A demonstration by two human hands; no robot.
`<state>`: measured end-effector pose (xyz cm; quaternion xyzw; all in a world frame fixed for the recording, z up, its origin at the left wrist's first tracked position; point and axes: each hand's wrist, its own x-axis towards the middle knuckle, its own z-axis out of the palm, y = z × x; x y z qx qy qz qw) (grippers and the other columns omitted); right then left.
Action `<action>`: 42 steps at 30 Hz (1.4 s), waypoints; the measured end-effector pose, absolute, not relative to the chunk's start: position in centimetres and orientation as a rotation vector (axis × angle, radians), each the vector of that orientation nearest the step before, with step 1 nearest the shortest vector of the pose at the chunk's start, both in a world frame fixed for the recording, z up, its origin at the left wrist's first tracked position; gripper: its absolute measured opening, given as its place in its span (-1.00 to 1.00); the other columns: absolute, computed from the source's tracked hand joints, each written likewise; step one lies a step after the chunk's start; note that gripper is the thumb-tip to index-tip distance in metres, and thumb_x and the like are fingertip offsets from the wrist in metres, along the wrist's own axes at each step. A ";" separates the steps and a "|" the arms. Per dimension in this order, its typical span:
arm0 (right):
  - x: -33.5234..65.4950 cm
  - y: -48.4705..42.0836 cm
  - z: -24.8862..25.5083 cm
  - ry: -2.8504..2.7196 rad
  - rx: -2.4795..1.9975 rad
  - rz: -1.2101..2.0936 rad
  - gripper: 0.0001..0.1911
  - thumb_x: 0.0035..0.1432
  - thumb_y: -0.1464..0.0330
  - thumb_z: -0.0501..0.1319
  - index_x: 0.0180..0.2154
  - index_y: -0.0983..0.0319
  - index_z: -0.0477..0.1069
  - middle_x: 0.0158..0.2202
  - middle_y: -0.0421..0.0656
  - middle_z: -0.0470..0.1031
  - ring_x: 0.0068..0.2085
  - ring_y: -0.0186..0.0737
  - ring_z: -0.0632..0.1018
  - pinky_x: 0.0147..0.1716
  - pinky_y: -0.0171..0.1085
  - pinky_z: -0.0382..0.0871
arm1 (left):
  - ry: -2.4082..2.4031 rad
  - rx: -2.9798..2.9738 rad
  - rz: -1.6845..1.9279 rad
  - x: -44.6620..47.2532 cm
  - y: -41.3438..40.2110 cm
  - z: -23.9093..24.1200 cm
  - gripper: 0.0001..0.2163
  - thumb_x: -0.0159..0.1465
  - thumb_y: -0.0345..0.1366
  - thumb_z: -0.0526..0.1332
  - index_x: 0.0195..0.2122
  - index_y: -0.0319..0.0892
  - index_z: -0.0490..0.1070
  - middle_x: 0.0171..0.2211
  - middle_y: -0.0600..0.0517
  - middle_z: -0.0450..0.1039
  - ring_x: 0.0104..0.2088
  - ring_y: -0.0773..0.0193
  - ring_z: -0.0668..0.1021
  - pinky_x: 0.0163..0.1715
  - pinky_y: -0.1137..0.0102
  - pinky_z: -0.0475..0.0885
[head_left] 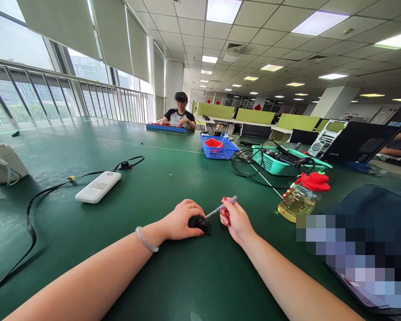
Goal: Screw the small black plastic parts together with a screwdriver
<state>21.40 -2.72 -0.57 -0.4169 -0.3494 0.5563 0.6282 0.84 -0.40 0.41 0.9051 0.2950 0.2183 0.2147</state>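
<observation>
My left hand (180,219) rests on the green table (160,178) with its fingers curled over a small black part (200,224), holding it down. My right hand (233,219) pinches a thin screwdriver with a clear handle (221,207). Its metal tip points down and left onto the black part. A pale bangle sits on my left wrist. Both hands are close together near the table's middle.
A white power bank (98,187) with a black cable (36,198) lies to the left. A bottle with a red lid (302,196) stands right of my hands. Farther back are a blue basket (218,147), a teal basket of cables (276,161), laptops and a seated person (180,115).
</observation>
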 end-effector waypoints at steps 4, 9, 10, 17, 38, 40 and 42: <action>21.5 -2.7 -0.6 -0.775 -0.952 1.267 -0.54 -0.12 0.07 0.44 -0.42 0.19 0.25 -0.67 -0.37 0.26 -0.71 -0.49 0.19 -0.72 -0.41 -0.05 | 0.814 2.490 0.591 0.8 -0.4 0.4 -0.66 0.08 -0.15 0.38 -0.10 -0.02 0.50 0.00 -0.01 0.48 0.15 0.04 0.35 0.19 0.14 0.22; 21.5 -2.5 -0.6 -0.771 -0.955 1.278 -0.50 -0.15 0.04 0.46 -0.45 0.19 0.23 -0.68 -0.37 0.24 -0.71 -0.50 0.18 -0.73 -0.41 -0.07 | 0.815 2.509 0.571 0.9 -0.4 0.3 -0.67 0.09 -0.15 0.36 -0.10 -0.02 0.51 0.00 -0.01 0.48 0.13 0.04 0.35 0.20 0.14 0.21; 21.5 -2.5 -0.6 -0.779 -0.962 1.283 -0.49 -0.15 0.04 0.46 -0.46 0.19 0.22 -0.69 -0.37 0.24 -0.72 -0.50 0.17 -0.73 -0.41 -0.07 | 0.814 2.514 0.569 0.9 -0.3 0.3 -0.67 0.09 -0.14 0.36 -0.10 -0.02 0.51 0.00 -0.01 0.49 0.13 0.03 0.36 0.19 0.14 0.21; 21.5 -2.5 -0.7 -0.771 -0.970 1.266 -0.46 -0.17 0.02 0.47 -0.47 0.18 0.20 -0.69 -0.37 0.23 -0.72 -0.50 0.16 -0.73 -0.41 -0.07 | 0.808 2.525 0.551 0.9 -0.2 0.1 -0.66 0.10 -0.13 0.36 -0.08 0.00 0.51 0.00 0.00 0.49 0.13 0.03 0.36 0.20 0.14 0.21; 21.5 -2.6 -0.4 -0.754 -0.948 1.290 -0.48 -0.18 0.06 0.47 -0.50 0.20 0.20 -0.71 -0.39 0.23 -0.74 -0.54 0.15 -0.73 -0.45 -0.08 | 0.821 2.536 0.549 0.9 -0.3 0.2 -0.67 0.13 -0.11 0.33 -0.08 -0.03 0.50 -0.02 -0.01 0.49 0.12 0.02 0.36 0.18 0.14 0.22; 21.6 -2.6 -0.4 -0.731 -0.939 1.292 -0.49 -0.17 0.08 0.46 -0.51 0.20 0.20 -0.71 -0.39 0.22 -0.74 -0.55 0.15 -0.73 -0.45 -0.07 | 0.821 2.537 0.550 0.9 -0.3 0.1 -0.66 0.13 -0.10 0.34 -0.07 -0.04 0.50 -0.02 -0.01 0.49 0.12 0.02 0.35 0.18 0.13 0.22; 21.7 -2.5 -0.5 -0.715 -0.931 1.294 -0.51 -0.16 0.10 0.45 -0.52 0.21 0.19 -0.72 -0.38 0.22 -0.74 -0.55 0.15 -0.73 -0.45 -0.07 | 0.825 2.538 0.549 0.9 -0.2 0.1 -0.65 0.13 -0.09 0.34 -0.07 -0.04 0.50 -0.02 -0.01 0.49 0.12 0.02 0.35 0.18 0.14 0.22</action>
